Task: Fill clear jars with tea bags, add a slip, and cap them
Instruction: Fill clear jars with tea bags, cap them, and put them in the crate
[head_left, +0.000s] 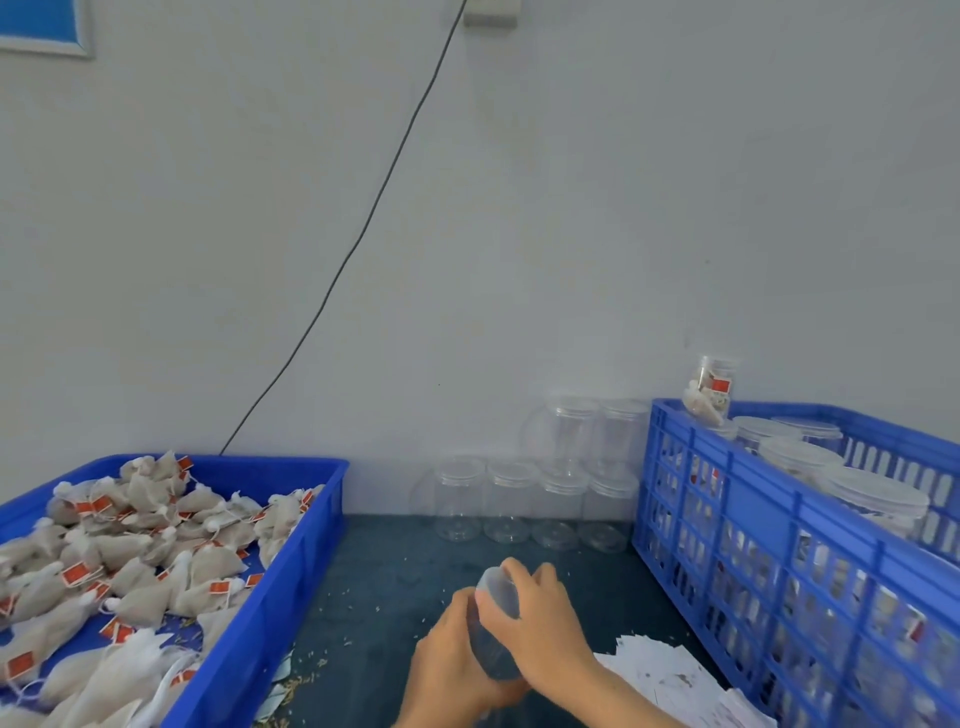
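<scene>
I hold a clear jar (491, 647) tilted over the dark table, between both hands. My left hand (447, 660) grips its body from the left and below. My right hand (545, 618) curls round its translucent cap (500, 590) at the far end. The jar looks empty inside. A blue tray (270, 597) at the left holds several beige tea bags (140, 561) with red tags. White paper slips (670, 675) lie on the table to the right of my hands.
Several empty capped clear jars (530, 499) stand stacked against the wall behind my hands. A blue slotted crate (769, 525) at the right holds capped filled jars, one jar (709, 389) perched at its far corner. A black cable runs down the wall.
</scene>
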